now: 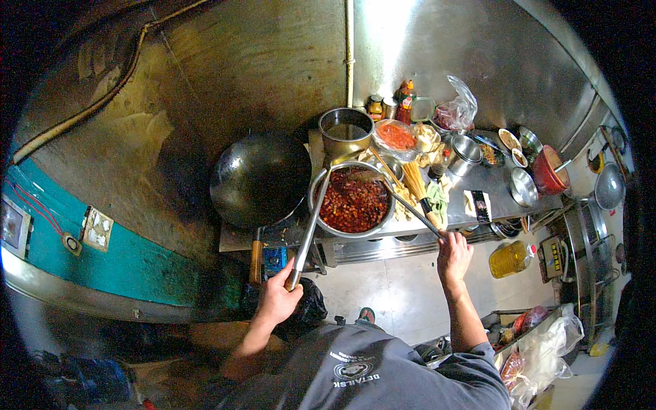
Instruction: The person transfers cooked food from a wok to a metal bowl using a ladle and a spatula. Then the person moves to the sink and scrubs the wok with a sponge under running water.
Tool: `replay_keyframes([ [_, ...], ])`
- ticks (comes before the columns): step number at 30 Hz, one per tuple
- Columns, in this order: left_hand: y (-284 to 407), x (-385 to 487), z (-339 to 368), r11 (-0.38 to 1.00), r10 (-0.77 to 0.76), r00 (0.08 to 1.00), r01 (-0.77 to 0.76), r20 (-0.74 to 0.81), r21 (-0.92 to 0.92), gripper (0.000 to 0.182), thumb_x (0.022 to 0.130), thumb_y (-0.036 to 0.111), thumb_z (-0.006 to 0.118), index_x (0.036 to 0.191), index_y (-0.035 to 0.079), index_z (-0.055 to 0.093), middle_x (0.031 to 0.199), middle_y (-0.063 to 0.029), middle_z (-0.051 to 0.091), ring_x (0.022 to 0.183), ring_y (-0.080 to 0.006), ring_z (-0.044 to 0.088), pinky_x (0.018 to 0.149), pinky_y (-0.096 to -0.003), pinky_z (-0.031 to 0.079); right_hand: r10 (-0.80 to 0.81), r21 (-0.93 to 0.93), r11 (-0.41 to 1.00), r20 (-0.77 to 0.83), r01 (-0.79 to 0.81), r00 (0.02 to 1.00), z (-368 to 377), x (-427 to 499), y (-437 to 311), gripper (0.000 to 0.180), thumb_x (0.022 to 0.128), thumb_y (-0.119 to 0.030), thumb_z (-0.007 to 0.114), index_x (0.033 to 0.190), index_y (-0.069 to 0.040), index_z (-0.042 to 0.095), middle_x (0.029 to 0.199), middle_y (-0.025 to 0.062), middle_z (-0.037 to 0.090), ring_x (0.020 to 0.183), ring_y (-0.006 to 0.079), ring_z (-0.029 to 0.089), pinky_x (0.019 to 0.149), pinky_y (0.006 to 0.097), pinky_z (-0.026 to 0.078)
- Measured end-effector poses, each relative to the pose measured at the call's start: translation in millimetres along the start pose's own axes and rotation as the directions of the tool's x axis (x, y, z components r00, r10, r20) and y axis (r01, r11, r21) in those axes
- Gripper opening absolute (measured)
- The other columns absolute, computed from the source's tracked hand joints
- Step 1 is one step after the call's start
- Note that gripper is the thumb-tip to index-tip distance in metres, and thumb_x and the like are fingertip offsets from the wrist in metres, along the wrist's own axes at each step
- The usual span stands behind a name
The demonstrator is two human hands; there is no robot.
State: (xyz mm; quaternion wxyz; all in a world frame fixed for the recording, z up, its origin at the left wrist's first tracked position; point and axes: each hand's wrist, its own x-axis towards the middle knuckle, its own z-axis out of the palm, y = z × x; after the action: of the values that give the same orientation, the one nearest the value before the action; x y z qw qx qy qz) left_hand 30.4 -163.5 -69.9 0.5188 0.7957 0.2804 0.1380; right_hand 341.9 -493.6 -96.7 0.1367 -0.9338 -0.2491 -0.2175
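My left hand (279, 300) grips the lower end of a long metal-handled tool (310, 230). Its upper end reaches the left rim of a round metal basin (392, 210), and I cannot tell what kind of head it has. A chunky, dark red, oily mixture (353, 200) fills much of the basin. In my right hand (455, 256) is the handle of a metal ladle (410, 205), which slants over the basin's right rim. The ladle's bowl rests at the far side of the mixture, partly in it.
Left of the basin leans a large dark wok (259, 179) with a wooden handle (256, 261). A deep pot (346, 146) stands behind. Rightward on the steel table (461, 207) are a bamboo whisk (414, 182), a dark sauce bottle (439, 163) and steel pots (465, 154). An oil jug (510, 259) is farther right.
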Motion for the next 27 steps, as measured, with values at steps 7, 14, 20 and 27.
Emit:
replay_keyframes([
  [7, 18.8, 1.2, -27.7, 0.996, 0.065, 0.992, -0.058, 0.109, -0.07, 0.07, 0.084, -0.006, 0.065, 0.15, 0.001, 0.044, 0.104, -0.0008, 0.064, 0.081, -0.0061, 0.056, 0.072, -0.0225, 0.049, 0.014, -0.039, 0.999, 0.021, -0.013, 1.0, -0.9, 11.2, -19.3, 0.023, 0.091, -0.025, 0.067, 0.111, -0.015, 0.064, 0.099, 0.0054, 0.061, 0.098, 0.0251, 0.059, 0.082, 0.0419, 0.04],
  [14, 22.0, 6.4, -44.2, 0.998, 0.01, 0.981, -0.022, 0.194, 0.058, 0.072, 0.083, -0.003, 0.065, 0.152, 0.007, 0.045, 0.086, 0.0017, 0.06, 0.063, -0.0045, 0.046, 0.055, -0.0234, 0.043, 0.004, -0.085, 0.996, 0.001, -0.004, 1.0, -12.6, 3.6, -30.0, 0.022, 0.089, -0.022, 0.067, 0.111, -0.019, 0.065, 0.097, 0.0046, 0.061, 0.098, 0.0249, 0.06, 0.08, 0.0421, 0.04],
  [20, 9.1, 14.7, -58.4, 0.999, 0.04, 0.966, -0.044, 0.254, 0.013, 0.072, 0.082, -0.004, 0.065, 0.15, 0.005, 0.046, 0.089, 0.0027, 0.06, 0.067, -0.0047, 0.047, 0.058, -0.0222, 0.043, -0.017, -0.104, 0.994, -0.048, 0.012, 0.999, -17.2, -2.3, -40.2, 0.017, 0.091, -0.022, 0.066, 0.107, -0.019, 0.067, 0.094, 0.0033, 0.062, 0.094, 0.025, 0.061, 0.078, 0.042, 0.041],
  [27, -6.6, 21.0, -71.5, 0.997, 0.051, 0.962, -0.035, 0.269, -0.063, 0.073, 0.082, -0.004, 0.067, 0.151, 0.003, 0.044, 0.092, 0.0038, 0.06, 0.071, -0.004, 0.049, 0.06, -0.0216, 0.044, -0.026, -0.198, 0.98, -0.054, 0.015, 0.998, -24.1, -3.4, -55.2, 0.016, 0.09, -0.026, 0.068, 0.104, -0.018, 0.067, 0.094, 0.0038, 0.062, 0.094, 0.0253, 0.06, 0.078, 0.0422, 0.041],
])
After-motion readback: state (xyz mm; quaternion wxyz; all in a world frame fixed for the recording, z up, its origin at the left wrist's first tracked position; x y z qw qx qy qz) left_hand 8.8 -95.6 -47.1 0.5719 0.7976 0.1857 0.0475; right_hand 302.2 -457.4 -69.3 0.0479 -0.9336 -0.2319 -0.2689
